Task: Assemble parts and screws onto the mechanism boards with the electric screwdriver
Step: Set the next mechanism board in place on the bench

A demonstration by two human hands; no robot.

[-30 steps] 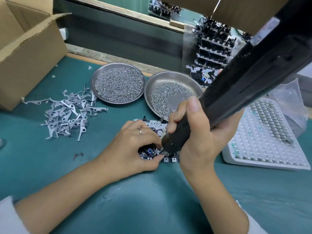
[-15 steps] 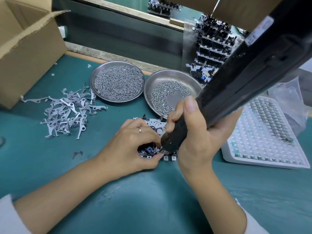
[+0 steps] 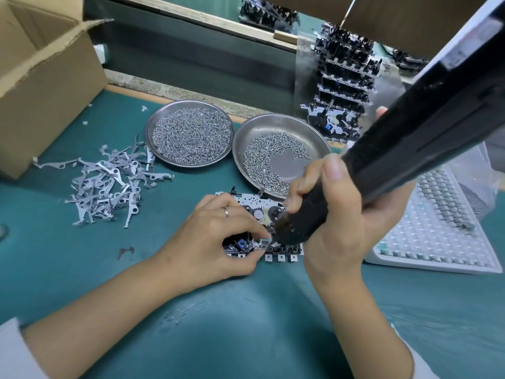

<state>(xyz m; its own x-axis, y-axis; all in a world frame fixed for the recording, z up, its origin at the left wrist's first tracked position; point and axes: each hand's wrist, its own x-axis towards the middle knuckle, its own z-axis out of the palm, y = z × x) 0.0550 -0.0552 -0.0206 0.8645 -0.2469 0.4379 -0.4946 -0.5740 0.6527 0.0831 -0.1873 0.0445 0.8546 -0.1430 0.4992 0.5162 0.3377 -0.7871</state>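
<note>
From the head camera, the step in hand looks like driving a screw into the mechanism board (image 3: 254,201), which lies flat on the green mat (image 3: 246,337) just in front of the two steel dishes. To do it well, the bit should stand square on the screw head before the trigger is pressed, the board should be pinned so it cannot spin or skate, and pressure should run straight down the tool's axis; a slanted bit would likely cam out or chew the head. The actual bit tip and screw are hidden behind the tool's nose and the left fingertips, so whether the bit is seated cannot be told. The right hand (image 3: 347,222) is wrapped firmly round the lower barrel of the black electric screwdriver (image 3: 396,160), thumb laid up along the body, wrist bent so the tool leans up and away to the right, its nose touching the board's near edge. The left hand (image 3: 210,236), wearing a ring, rests knuckles-up on the board with the forefinger and thumb curled to pinch something small right at the tool's nose; what it pinches is too small to name. Behind, the left dish (image 3: 153,124) is heaped with screws, the right dish (image 3: 273,124) is partly emptied, loose metal levers (image 3: 106,184) lie scattered to the left, a white tray (image 3: 442,239) sits at right, and stacked boards (image 3: 344,77) stand beyond.
</note>
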